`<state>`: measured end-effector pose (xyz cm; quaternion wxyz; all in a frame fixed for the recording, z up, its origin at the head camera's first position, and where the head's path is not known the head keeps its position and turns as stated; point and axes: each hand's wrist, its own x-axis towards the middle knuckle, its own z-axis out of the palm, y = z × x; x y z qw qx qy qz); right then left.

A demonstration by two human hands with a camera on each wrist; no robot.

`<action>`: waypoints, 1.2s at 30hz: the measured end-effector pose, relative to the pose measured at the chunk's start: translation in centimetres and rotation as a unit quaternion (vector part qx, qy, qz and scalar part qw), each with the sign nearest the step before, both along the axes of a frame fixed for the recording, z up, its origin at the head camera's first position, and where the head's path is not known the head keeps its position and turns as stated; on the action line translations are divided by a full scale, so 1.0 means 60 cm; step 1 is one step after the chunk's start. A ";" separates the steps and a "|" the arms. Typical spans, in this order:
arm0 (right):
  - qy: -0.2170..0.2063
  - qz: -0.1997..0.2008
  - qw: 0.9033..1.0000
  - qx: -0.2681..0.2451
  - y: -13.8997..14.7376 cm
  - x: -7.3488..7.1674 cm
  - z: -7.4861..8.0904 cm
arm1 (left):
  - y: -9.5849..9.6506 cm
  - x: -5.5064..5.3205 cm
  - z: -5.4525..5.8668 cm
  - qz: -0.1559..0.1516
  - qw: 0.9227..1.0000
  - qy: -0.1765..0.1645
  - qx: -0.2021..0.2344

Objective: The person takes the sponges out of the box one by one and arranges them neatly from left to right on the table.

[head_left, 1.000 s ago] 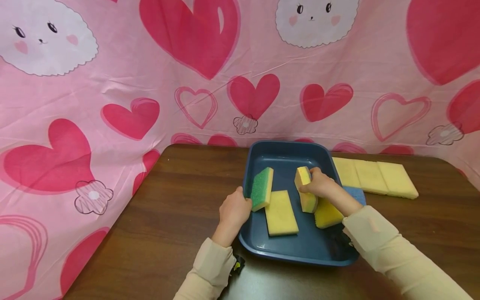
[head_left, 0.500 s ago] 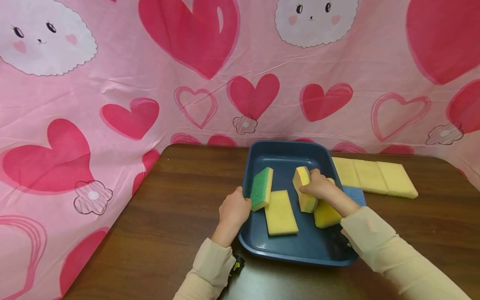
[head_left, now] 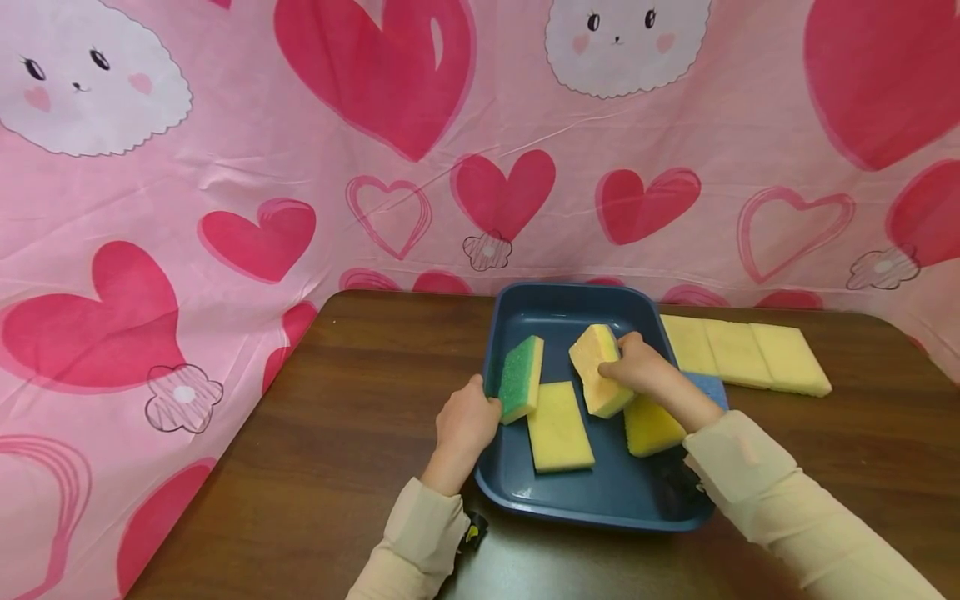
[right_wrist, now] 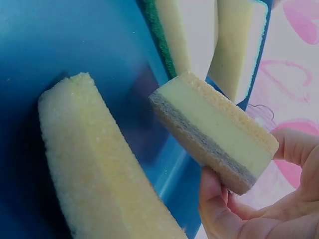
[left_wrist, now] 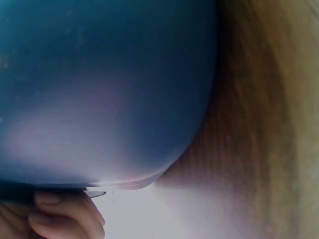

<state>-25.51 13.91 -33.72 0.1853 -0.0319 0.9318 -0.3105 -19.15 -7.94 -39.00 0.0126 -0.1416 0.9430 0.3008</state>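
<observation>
A dark blue tray [head_left: 566, 492] stands on the table. My left hand [head_left: 465, 423] grips its left rim; in the left wrist view the fingers [left_wrist: 70, 214] curl against that rim. My right hand [head_left: 643, 367] pinches a yellow sponge [head_left: 596, 379] over the tray, thumb on one face. In the right wrist view this sponge [right_wrist: 217, 127] shows a grey scouring layer. A green-faced sponge [head_left: 519, 379] leans up inside the left wall. One yellow sponge [head_left: 558, 429] lies by it, and another yellow sponge [head_left: 651, 425] lies at the right, partly behind the right forearm.
Three yellow sponges [head_left: 738, 354] lie side by side on the table, right of the tray. A blue sponge [head_left: 707, 388] sits by the right rim, partly hidden by the arm. Behind the table hangs a pink heart-patterned cloth [head_left: 525, 125].
My right hand has tilted the held sponge and shifted it slightly left and up, so its broad yellow face shows more. The left hand stays on the rim.
</observation>
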 end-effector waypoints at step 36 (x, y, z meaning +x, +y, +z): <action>0.042 -0.015 0.997 -0.060 0.023 0.024 0.066 | -0.001 0.000 -0.001 -0.002 1.000 0.007 -0.005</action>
